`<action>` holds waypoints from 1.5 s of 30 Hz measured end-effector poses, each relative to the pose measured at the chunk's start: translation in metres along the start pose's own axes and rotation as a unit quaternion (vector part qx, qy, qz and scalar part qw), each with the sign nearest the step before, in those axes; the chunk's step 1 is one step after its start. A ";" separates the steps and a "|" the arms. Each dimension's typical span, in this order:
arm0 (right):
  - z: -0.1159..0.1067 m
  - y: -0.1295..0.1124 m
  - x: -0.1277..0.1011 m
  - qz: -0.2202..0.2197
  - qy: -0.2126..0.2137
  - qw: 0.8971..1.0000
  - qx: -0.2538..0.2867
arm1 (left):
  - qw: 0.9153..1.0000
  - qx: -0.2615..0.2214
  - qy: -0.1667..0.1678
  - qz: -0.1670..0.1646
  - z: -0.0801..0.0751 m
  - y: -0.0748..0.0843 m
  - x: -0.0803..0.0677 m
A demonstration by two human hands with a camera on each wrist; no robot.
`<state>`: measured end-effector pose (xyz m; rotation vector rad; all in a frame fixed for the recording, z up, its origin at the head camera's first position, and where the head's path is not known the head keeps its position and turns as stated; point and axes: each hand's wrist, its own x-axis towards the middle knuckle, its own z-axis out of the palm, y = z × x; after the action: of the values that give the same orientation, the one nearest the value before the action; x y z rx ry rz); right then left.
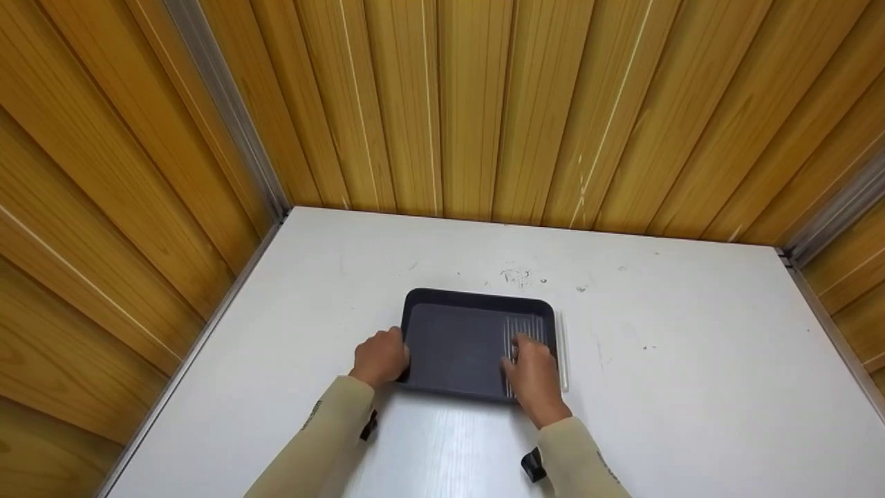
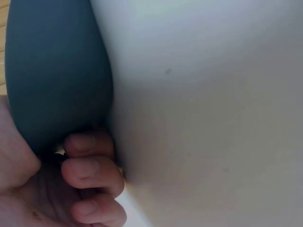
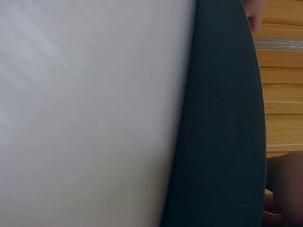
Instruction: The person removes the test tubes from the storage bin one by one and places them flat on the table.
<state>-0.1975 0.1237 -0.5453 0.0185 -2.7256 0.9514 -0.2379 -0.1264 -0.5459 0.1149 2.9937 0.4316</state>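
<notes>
my left hand grips the dark tray edge w/ curled fingers; right hand lies flat inside it, on the white table.

Head view high above; wrist views close, sharing the tray

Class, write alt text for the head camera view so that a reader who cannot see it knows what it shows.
Two hands hold a dark rectangular tray on a white table: the left hand grips its left edge and the right hand rests on the ridged right part. A thin clear rod lies beside the tray's right edge, and wooden panel walls surround the table.
</notes>
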 end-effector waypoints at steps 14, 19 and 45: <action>0.005 -0.005 -0.001 -0.028 0.003 0.999 -0.022 | 1.000 -0.004 -0.002 0.000 -0.001 0.001 0.000; 0.008 -0.005 -0.001 -0.035 0.009 0.999 -0.041 | 1.000 -0.006 -0.006 -0.001 -0.001 0.001 0.000; 0.006 -0.007 0.004 0.018 0.011 0.999 -0.027 | 1.000 -0.011 -0.005 -0.002 0.000 0.000 0.002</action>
<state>-0.2023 0.1147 -0.5448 -0.0512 -2.7383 0.8814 -0.2394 -0.1263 -0.5463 0.1097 2.9772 0.4619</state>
